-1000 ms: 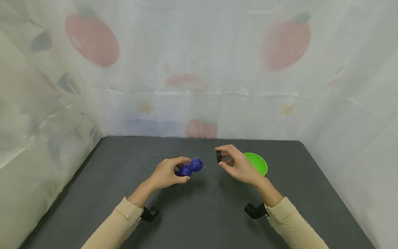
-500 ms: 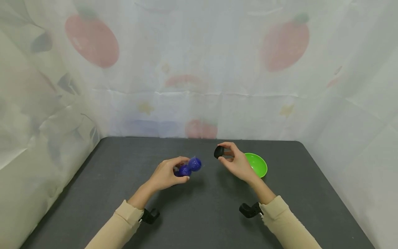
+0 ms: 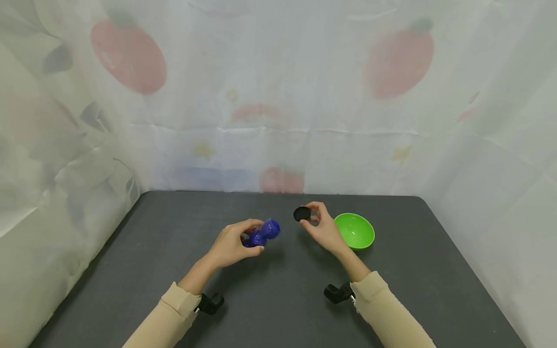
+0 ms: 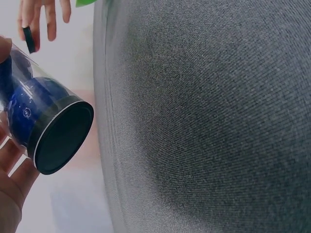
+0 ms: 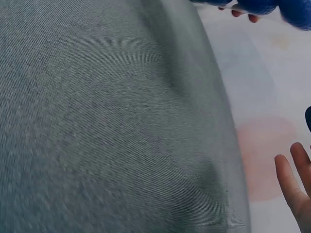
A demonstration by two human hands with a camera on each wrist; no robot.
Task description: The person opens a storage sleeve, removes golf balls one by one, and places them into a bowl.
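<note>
A clear tube of blue balls is gripped above the dark table by the left hand, fingers curled round it. Just right, the right hand pinches a black cap. A green bowl sits beside that hand, farther right.

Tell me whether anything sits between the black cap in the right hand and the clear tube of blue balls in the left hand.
Nothing visible does. The black cap, pinched by the right hand, faces the clear tube in the left hand across open air above the table.
</note>
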